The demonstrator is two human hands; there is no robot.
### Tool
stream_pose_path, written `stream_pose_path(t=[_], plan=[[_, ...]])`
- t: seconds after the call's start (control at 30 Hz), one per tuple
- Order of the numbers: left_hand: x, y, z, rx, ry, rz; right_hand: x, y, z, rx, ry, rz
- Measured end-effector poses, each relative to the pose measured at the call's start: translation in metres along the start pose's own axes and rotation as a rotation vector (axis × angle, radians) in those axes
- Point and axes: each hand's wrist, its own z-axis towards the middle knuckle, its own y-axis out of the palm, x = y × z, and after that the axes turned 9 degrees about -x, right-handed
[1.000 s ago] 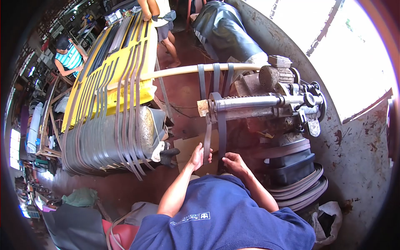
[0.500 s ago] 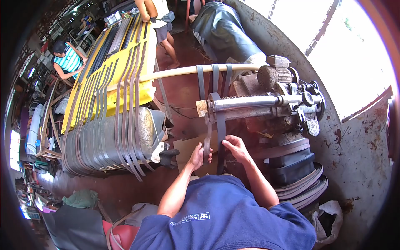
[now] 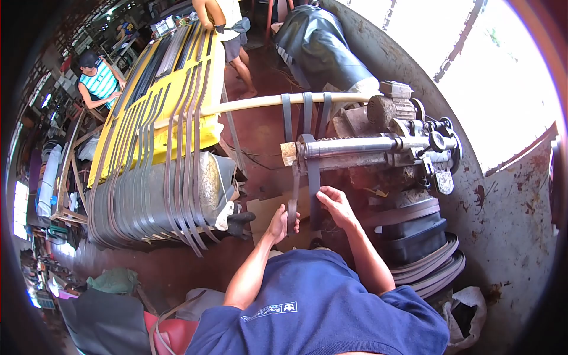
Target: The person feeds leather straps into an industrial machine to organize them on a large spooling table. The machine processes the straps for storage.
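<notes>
My left hand [image 3: 281, 222] is closed around a narrow brown strap [image 3: 292, 213] that runs up toward the left end of the machine's metal roller [image 3: 349, 146]. A wider dark strap [image 3: 313, 192] hangs down over the roller, its lower end just above floor level in view. To the right of it, my right hand [image 3: 336, 207] has thumb and fingertips pinched at the strap's right edge. The machine [image 3: 408, 136] carries a motor and wheels at its right end.
A pale pole [image 3: 254, 105] with several straps over it crosses behind the machine. Long straps drape across a yellow-covered table [image 3: 160, 142] at left. Coiled straps [image 3: 435, 269] are stacked at right. One person [image 3: 100, 83] sits beyond the table; another [image 3: 234, 41] stands behind it.
The dark strap's lower end has risen, leaving less hanging below my right hand. Both hands stay almost in place, the right slightly higher.
</notes>
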Motion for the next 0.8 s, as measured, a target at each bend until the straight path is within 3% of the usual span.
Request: stream_pose_path(t=[0.23,0.53,0.8], plan=[[-0.004,-0.001,0.002,-0.018,0.001,-0.023,-0.02,0.008,0.001,0.02,-0.027,0.235],[-0.005,-0.006,0.0,-0.025,0.014,-0.027,-0.027,0.008,0.02,0.181,-0.12,0.273],[0.001,-0.002,-0.013,-0.017,0.048,-0.002,-0.022,0.008,0.016,0.188,-0.133,0.057]])
